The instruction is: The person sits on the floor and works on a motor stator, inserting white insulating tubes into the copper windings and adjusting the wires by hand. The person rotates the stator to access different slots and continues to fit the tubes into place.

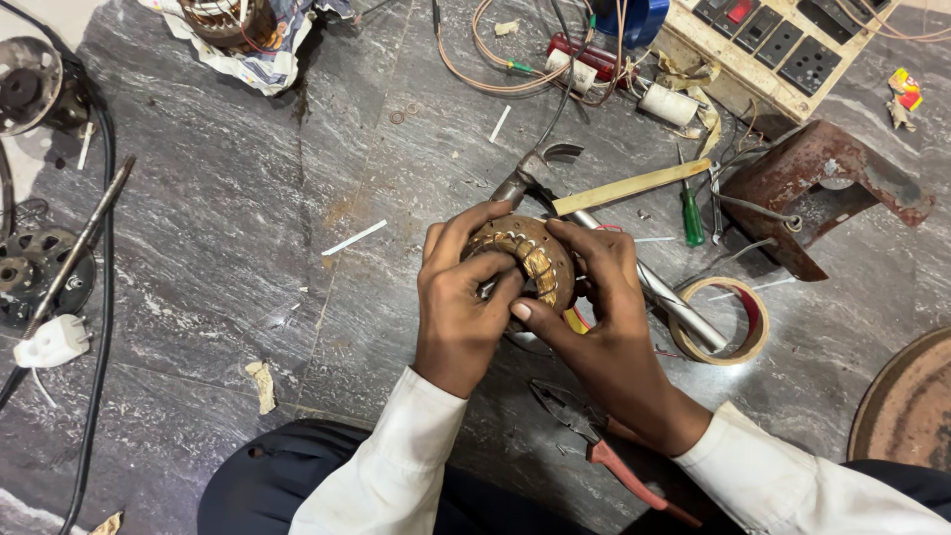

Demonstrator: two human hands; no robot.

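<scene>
Evenly and brightly lit from above. Soft, short shadows under the hands and beside the hammer (535,173). Mild sheen on the stone floor (218,228). Sharp focus at centre; slight wide-angle stretch toward the edges.

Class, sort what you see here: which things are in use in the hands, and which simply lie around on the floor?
In use: left hand, right hand, copper-wound ring.

Lying about: hammer, green screwdriver, tape roll, red-handled pliers, rusty metal cover, switch board.
</scene>
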